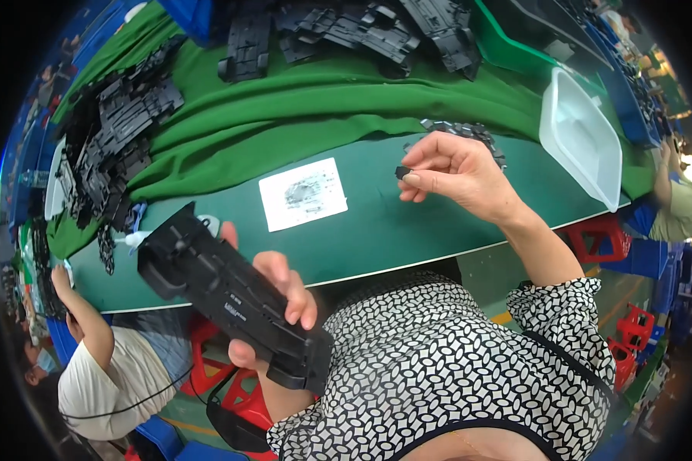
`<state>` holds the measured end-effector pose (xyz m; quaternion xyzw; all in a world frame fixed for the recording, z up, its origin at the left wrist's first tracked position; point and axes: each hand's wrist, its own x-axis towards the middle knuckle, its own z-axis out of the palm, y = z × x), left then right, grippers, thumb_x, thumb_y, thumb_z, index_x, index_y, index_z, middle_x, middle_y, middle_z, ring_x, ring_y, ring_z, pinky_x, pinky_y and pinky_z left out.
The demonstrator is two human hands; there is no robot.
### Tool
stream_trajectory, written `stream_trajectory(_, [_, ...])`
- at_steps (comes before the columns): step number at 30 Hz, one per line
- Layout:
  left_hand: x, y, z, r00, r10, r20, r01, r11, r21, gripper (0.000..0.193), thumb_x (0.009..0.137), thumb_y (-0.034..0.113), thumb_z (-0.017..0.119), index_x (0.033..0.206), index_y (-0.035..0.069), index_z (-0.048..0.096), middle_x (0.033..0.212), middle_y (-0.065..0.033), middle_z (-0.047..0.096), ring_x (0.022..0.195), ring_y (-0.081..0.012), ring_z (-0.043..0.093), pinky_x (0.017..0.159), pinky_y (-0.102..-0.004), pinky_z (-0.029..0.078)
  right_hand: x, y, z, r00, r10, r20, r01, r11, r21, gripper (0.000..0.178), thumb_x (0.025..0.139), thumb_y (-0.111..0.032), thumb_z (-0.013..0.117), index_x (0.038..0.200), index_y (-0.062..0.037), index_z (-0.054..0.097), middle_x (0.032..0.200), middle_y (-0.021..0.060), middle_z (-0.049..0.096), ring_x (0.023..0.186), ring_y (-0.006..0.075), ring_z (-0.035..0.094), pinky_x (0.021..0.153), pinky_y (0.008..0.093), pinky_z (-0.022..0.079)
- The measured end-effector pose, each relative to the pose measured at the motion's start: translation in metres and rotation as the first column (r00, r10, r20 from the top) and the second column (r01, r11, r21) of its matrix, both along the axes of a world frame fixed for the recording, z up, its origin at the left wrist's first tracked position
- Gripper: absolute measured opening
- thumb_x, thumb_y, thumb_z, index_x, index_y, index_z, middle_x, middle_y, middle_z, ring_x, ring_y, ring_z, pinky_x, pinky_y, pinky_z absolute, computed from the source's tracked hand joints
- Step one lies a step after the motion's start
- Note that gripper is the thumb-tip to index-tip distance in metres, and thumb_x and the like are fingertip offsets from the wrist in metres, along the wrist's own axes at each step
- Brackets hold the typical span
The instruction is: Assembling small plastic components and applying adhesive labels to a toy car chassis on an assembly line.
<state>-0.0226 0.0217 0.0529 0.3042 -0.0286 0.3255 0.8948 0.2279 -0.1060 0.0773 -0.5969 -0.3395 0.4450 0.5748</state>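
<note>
My left hand point(284, 286) is wrapped round a long black plastic toy-car chassis point(234, 296), held tilted in front of my body at the table's near edge. Its fingers show on the upper side and part of the thumb below. Over the green table, my right hand point(469, 178) pinches a small black plastic piece point(402, 173) between thumb and fingertips, well apart from the chassis. Just behind that hand lies a heap of small dark parts point(469, 131), partly hidden by it. A white printed card point(307, 194) rests on the table between my hands.
Black chassis pile up on green cloth point(269, 115) at the left point(123, 127) and far side point(361, 34). A white tray point(580, 146) and green bin point(507, 46) stand at right. A white-nozzled bottle point(133, 239) lies behind the held chassis. Another person point(115, 376) sits left.
</note>
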Motion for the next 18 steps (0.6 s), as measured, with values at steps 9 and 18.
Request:
stream_trajectory(9, [-0.005,-0.011,-0.004,0.970,0.228,-0.086,-0.226,0.974,0.029,0.111,0.066,0.056,0.070,0.142,0.000,0.012,0.121,-0.0172,0.045,0.082,-0.0209,0.056,0.080,-0.0403,0.048,-0.025,0.039,0.002,0.963,0.088,0.255,-0.073,0.995,-0.070,0.017,0.086,-0.006,0.060,0.100,0.0039,0.060,0.082,0.0055,0.064,0.077,0.0115,0.062,0.069,0.0227,0.051])
stream_trajectory(18, [-0.013,-0.011,0.004,0.981,0.172,-0.088,-0.185,0.965,-0.183,0.088,0.073,0.040,0.055,0.142,0.003,0.015,0.134,-0.0273,0.032,0.108,-0.0353,0.051,0.090,-0.0452,0.044,-0.035,0.082,-0.017,0.436,0.023,0.900,-0.357,0.922,0.149,0.014,0.076,0.001,0.058,0.089,-0.0009,0.059,0.085,0.0110,0.058,0.077,0.0285,0.059,0.062,0.0348,0.049])
